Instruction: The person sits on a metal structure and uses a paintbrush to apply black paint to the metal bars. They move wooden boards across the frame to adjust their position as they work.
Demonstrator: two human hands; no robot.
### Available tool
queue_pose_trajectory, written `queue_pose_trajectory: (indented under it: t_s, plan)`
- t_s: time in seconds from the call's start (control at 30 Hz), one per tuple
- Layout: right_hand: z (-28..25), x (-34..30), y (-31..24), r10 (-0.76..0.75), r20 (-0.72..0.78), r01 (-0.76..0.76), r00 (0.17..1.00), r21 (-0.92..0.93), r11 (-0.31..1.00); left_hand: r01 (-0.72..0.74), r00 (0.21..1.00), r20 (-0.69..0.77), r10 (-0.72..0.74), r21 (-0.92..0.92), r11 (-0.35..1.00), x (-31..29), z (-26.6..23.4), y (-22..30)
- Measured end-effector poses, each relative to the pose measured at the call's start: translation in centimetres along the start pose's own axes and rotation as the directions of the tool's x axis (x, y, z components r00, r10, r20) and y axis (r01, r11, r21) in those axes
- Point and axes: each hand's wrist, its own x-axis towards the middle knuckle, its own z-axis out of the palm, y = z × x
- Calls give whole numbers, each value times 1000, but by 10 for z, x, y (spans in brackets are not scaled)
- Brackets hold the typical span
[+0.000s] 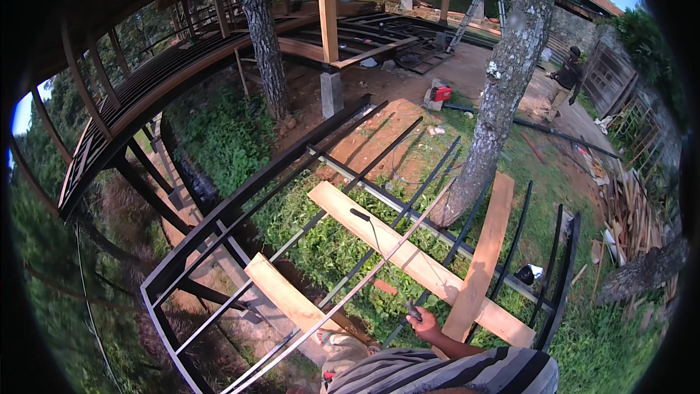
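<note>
Striped cloth of my shirt (pixel 452 369) lay nearest the camera, along the lower edge. My right hand (pixel 429 327) reached past it, fingers curled closed around the grey grip (pixel 413 312) of a long-shafted paint roller (pixel 359 214); I observed no visible gap between fingers and grip. My left hand was out of view, and I could not tell the state of its fingers.

The roller's thin shaft ran forward and to the left, its black head overlying the far part of a long plank (pixel 430 270). I could not confirm whether head and wood touched. That plank lay slantwise across a dark metal frame (pixel 251 195) above green growth. A crossing plank (pixel 490 237) lay over its nearer part, and a shorter plank (pixel 286 292) lay apart, to the left. One slender pale batten (pixel 364 278) crossed the long plank diagonally. A tree trunk (pixel 496 109) stood beyond the planks; farther off, to the right, was another person (pixel 565 76).
</note>
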Motion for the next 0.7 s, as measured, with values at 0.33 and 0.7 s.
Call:
queue_pose_trajectory:
  t_s: [0.33, 0.7]
  plan:
    - [2, -4, 19, -200, -71, 190, 977, -128, 973, -536, 828, 271, 490, 131, 834, 10, 27, 40]
    - [-11, -18, -64, -4, 55, -2, 998, 104, 995, -302, 916, 316, 246, 141, 943, -78, 128, 157]
